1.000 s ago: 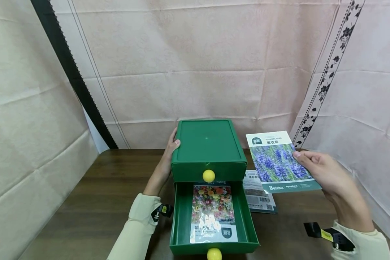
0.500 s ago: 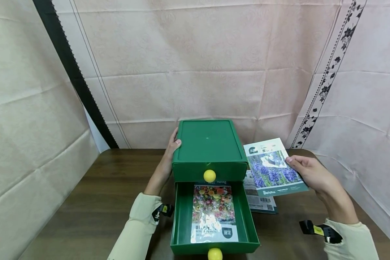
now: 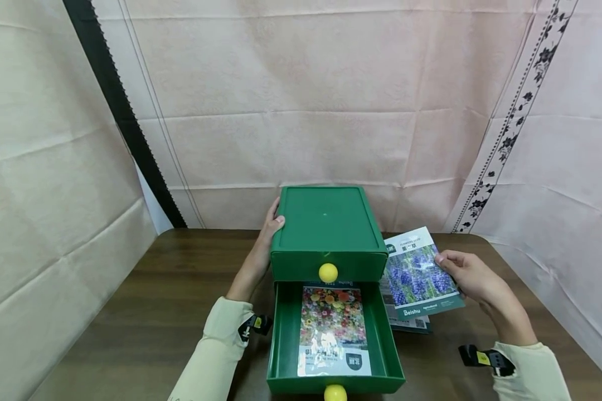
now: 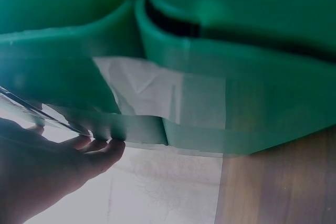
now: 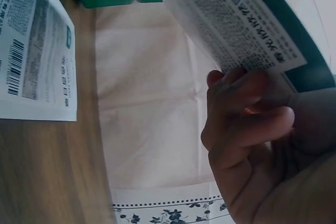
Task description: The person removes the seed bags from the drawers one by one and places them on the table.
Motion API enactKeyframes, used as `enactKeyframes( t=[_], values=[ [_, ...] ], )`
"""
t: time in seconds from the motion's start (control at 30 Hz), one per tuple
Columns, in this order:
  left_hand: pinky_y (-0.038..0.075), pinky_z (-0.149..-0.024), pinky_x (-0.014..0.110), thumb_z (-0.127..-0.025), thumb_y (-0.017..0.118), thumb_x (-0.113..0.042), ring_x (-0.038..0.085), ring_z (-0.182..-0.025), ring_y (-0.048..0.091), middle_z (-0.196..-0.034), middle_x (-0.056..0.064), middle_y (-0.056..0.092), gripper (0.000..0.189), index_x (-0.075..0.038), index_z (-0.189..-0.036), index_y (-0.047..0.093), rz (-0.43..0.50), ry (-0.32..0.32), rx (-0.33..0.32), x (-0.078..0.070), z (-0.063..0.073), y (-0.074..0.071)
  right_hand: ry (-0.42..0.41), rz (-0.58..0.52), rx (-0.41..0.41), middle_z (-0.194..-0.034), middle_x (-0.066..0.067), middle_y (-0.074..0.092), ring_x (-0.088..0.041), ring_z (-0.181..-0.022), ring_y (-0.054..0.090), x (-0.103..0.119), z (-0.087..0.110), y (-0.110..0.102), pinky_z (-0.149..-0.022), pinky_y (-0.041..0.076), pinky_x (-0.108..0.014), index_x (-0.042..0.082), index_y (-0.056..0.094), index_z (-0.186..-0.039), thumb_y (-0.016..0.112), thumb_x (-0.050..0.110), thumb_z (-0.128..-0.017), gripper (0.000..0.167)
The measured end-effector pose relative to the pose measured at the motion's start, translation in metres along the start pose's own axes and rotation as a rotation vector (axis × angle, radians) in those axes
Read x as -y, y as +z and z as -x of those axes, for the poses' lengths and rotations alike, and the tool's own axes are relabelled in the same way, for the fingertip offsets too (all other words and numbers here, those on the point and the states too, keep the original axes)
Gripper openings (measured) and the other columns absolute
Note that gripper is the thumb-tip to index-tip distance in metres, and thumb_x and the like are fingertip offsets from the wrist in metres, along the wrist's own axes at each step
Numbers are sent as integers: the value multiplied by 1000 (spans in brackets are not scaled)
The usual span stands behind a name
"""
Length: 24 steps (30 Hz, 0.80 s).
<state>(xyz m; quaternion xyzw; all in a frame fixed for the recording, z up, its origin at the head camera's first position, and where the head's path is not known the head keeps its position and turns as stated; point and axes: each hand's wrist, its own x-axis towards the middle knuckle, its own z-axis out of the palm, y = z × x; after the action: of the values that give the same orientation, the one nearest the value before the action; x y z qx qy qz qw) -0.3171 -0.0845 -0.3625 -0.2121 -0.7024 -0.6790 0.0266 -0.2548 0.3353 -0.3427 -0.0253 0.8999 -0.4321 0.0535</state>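
Observation:
My right hand (image 3: 474, 279) pinches a seed packet (image 3: 421, 275) with purple-blue flowers by its right edge, thumb on the front. Its printed back shows in the right wrist view. Beneath it, partly covered, a second seed packet (image 3: 415, 324) lies back side up on the table, just right of a green two-drawer box (image 3: 328, 220). My left hand (image 3: 263, 239) rests against the box's left side; in the left wrist view the fingertips touch the green wall. The lower drawer (image 3: 287, 340) is pulled out, holding a packet with mixed colourful flowers (image 3: 333, 328).
The upper drawer, with a yellow knob (image 3: 328, 273), is closed. Another yellow knob (image 3: 335, 393) is on the lower drawer's front. Pale cloth (image 3: 331, 111) hangs behind the brown wooden table (image 3: 145, 312) and along both sides.
My right hand has moved left and lower with the flower packet, bringing it over the packet on the table. My left hand stays against the box, and the drawers have not moved.

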Motion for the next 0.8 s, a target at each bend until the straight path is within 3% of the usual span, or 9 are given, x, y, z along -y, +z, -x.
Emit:
enactKeyframes(
  t=[0.2, 0.47, 0.8],
  values=[
    [14, -120, 73, -103, 32, -51, 38, -159, 12, -176, 10, 6, 79, -28, -171, 0, -3, -4, -5, -1, 0, 2, -12, 13, 12, -67, 0, 58, -15, -55, 53, -5, -4, 7, -50, 43, -30, -9, 60, -121, 41, 22, -115, 37],
    [13, -120, 74, -103, 33, -51, 38, -159, 11, -176, 8, 6, 78, -29, -171, 1, -6, -9, -10, 1, 0, 1, -10, 12, 62, -65, 1, 41, -14, -55, 42, -14, -12, 14, -50, 42, -30, -8, 64, -119, 48, 19, -113, 32],
    [10, -120, 75, -103, 34, -52, 38, -160, 8, -176, 8, 4, 78, -30, -171, 2, -14, -1, -5, -1, 2, 1, 76, -39, 94, -61, 2, 40, -12, -53, 38, -29, -23, 29, -50, 38, -28, -1, 66, -100, 46, 15, -113, 28]
  ],
)
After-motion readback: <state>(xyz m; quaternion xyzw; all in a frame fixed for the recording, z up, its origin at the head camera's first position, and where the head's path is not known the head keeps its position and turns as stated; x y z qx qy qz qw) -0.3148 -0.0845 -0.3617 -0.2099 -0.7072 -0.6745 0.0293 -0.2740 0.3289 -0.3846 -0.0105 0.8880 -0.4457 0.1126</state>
